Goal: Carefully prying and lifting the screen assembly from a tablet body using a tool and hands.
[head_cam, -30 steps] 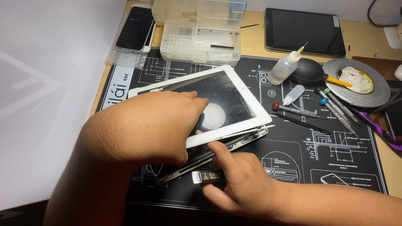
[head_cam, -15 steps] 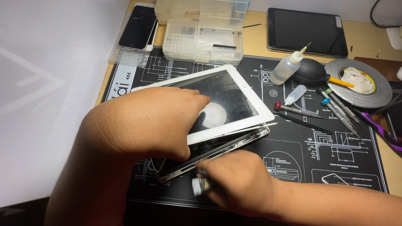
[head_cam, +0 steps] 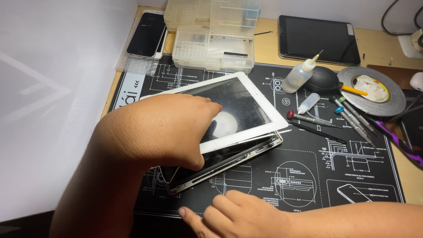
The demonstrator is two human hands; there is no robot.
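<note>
The left hand (head_cam: pixel 163 128) presses flat, its grip open, on the white tablet (head_cam: pixel 229 114), whose glass lifts off its frame on the black mat (head_cam: pixel 308 176). The right hand (head_cam: pixel 238 216) rests empty, loosely open, near the mat's front edge. Screwdrivers (head_cam: pixel 352 117), a squeeze bottle (head_cam: pixel 299 75) and a tape roll (head_cam: pixel 372 90) lie well apart.

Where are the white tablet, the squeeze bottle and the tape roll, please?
White tablet (head_cam: pixel 260 112): head view, right bezel of the lifted glass.
Squeeze bottle (head_cam: pixel 296 78): head view, middle of its body.
Tape roll (head_cam: pixel 394 100): head view, grey outer ring.
</note>
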